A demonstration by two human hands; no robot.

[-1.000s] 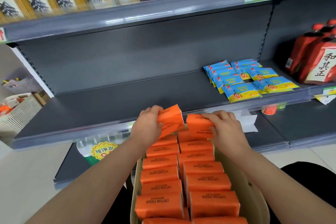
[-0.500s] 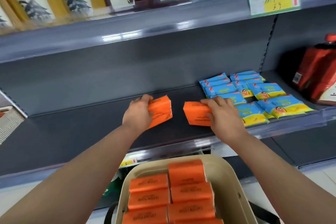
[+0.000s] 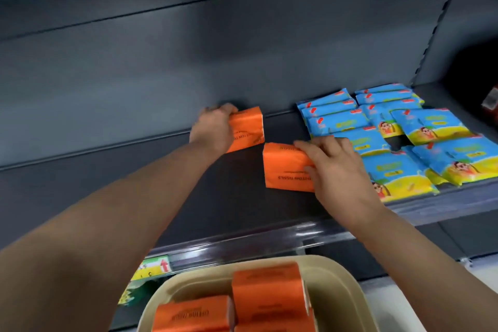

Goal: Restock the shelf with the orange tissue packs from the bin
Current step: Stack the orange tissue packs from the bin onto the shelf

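One rectangular orange tissue pack (image 3: pixel 246 129) is clasped by the left hand (image 3: pixel 213 128) at the dark grey metal shelf's (image 3: pixel 161 183) back; another orange pack (image 3: pixel 287 167) is gripped by the right hand (image 3: pixel 336 170), beside blue-and-yellow packets (image 3: pixel 390 140). More fill the beige plastic bin (image 3: pixel 347 291).

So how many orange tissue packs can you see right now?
4 clearly: one in the left hand at the shelf's back, one under the right hand, two in the bin. More may be hidden below.

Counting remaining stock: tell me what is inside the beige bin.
The beige bin holds orange tissue packs; parts of at least two show, one raised above the other. The frame cuts off the bin's near part, and anything beneath the packs is covered.
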